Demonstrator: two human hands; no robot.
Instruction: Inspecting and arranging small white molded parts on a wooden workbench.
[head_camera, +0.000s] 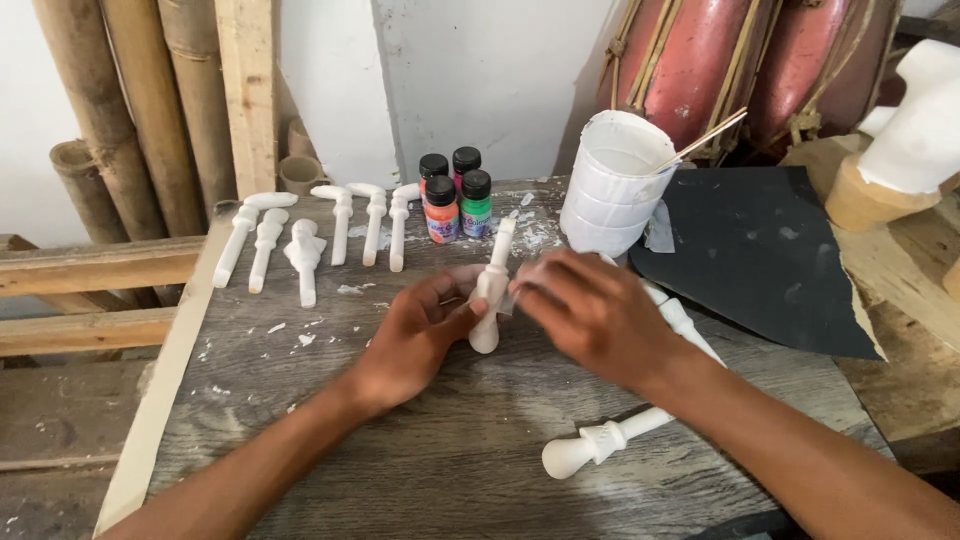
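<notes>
My left hand (415, 335) holds a white carved peg (493, 285) upright over the grey wooden table (430, 460), fingers pinched around its middle. My right hand (590, 310) presses against the same peg from the right, blurred, with what looks like a small pale scrap under the fingers. Another white peg (600, 442) lies on the table near my right forearm. A further white piece (680, 320) shows partly behind my right hand.
Several white pegs (305, 240) lie in a row at the table's back left. Small paint bottles (455, 200) stand behind them. A white bucket (615, 185) with a stick, a black sheet (760, 250), bamboo poles (130, 110) and red drums (700, 60) surround the table.
</notes>
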